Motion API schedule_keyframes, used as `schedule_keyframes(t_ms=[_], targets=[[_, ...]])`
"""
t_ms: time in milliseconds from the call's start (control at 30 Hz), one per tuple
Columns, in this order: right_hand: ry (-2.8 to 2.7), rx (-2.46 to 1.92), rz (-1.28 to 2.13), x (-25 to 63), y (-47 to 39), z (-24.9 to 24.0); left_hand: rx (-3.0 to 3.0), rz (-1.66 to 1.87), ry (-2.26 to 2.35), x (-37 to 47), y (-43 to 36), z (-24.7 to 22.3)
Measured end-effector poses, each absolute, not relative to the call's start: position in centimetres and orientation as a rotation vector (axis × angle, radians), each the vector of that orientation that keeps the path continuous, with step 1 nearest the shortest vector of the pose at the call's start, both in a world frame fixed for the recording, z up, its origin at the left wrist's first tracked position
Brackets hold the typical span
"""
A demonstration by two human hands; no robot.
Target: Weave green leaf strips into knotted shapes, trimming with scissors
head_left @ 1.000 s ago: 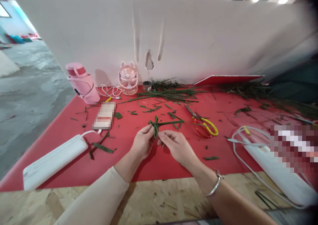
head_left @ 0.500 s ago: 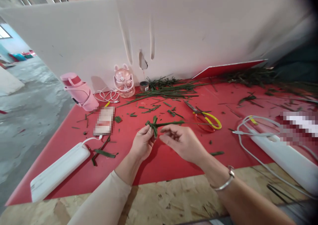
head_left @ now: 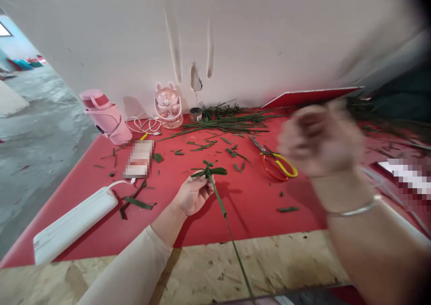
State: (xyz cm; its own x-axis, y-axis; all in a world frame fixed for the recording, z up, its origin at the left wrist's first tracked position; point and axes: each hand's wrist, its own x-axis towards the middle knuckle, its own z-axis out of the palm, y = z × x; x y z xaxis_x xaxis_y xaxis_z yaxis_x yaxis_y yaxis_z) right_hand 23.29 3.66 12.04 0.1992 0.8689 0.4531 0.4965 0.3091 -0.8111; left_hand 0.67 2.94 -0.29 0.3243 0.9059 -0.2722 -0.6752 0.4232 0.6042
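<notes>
My left hand [head_left: 195, 193] is closed, pinching a dragonfly-like figure of green leaf [head_left: 209, 174]. Leaf blades spread sideways from it like wings. Its long thin stem, with a small knot partway, slants down past the table's front edge. My right hand [head_left: 319, 139], with a bangle on the wrist, is raised at the right and smeared by motion; its fingers cannot be made out. Below and left of it, scissors [head_left: 279, 163] with red and yellow handles lie on the red table cover [head_left: 269, 219]. Leaf scraps [head_left: 288, 209] lie around.
At the back lie green stems [head_left: 232, 123] beside a small tin [head_left: 195, 114]. A clear pink bottle [head_left: 169, 107] and a pink tumbler [head_left: 107, 118] stand back left. A white power bank [head_left: 76, 224] is cabled to a blurred phone [head_left: 138, 159]. A white panel [head_left: 134, 40] rises behind.
My right hand has left the leaf figure and swung up and to the right. In my left hand the figure has turned, so its stem now points down toward me instead of rightward.
</notes>
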Motion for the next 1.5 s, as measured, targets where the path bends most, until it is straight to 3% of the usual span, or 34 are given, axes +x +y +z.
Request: schedule_keyframes(t_ms=[67,233,633,900,1067,1267,1500], targets=[[-1.668,-1.232,0.823,20.4,4.3,9.2,0.434,1.084,0.653,0.7,2.7,-0.3],[-1.773,-1.231,0.989,16.8,3.3,4.5,0.442,1.060,0.636,1.3,2.0,0.0],[-1.442,-1.166,1.238,17.0,2.5,2.9,0.411,1.000,0.716,2.2,1.5,0.3],[-1.036,-1.116,1.650,15.8,1.8,2.9,0.544,1.001,0.605,2.2,1.4,-0.3],[-1.185,-1.223,1.474,15.9,2.2,2.3,0.521,1.053,0.645,2.5,1.6,-0.3],[-1.429,-1.329,0.822,18.1,3.0,3.1,0.547,1.238,0.835,2.5,2.2,-0.9],[-1.707,-1.204,1.014,17.9,2.5,3.3,0.849,1.258,0.895,1.9,2.3,-2.2]])
